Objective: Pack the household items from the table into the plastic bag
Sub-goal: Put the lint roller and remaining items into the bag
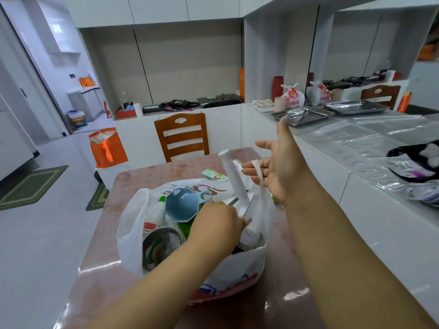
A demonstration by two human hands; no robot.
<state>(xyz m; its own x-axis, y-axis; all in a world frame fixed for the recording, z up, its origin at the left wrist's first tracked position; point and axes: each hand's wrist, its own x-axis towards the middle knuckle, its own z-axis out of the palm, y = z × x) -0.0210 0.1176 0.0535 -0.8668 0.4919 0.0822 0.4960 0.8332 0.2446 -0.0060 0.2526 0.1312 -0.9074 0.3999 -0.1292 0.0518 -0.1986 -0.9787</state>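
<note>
One white plastic bag [133, 233], thin and translucent with red and blue print low on its near side, stands open on the pink glossy table [99, 288]. The left hand [218, 222] reaches over the bag's near rim, fingers curled around the base of one upright handle strip [234, 179] of the bag. The right hand [280, 167] is above and just right of the bag, palm open, fingers spread and straight; the second handle loop [257, 169] hangs across its fingers.

Inside the bag: one teal octagonal cup [181, 204] with a handle, mouth tilted toward the camera; one round metal bowl [164, 245] low at the left; green items between them, too covered to identify.

Beyond the bag, one small green-and-white carton [215, 175] lies on the table, touching nothing else. One wooden chair [181, 136] stands at the far table edge. One orange bag [107, 148] sits on the floor to the left. On the right counter, two flat metal trays [354, 107] lie side by side, and one tied white bag with red print [293, 97] stands behind them.
</note>
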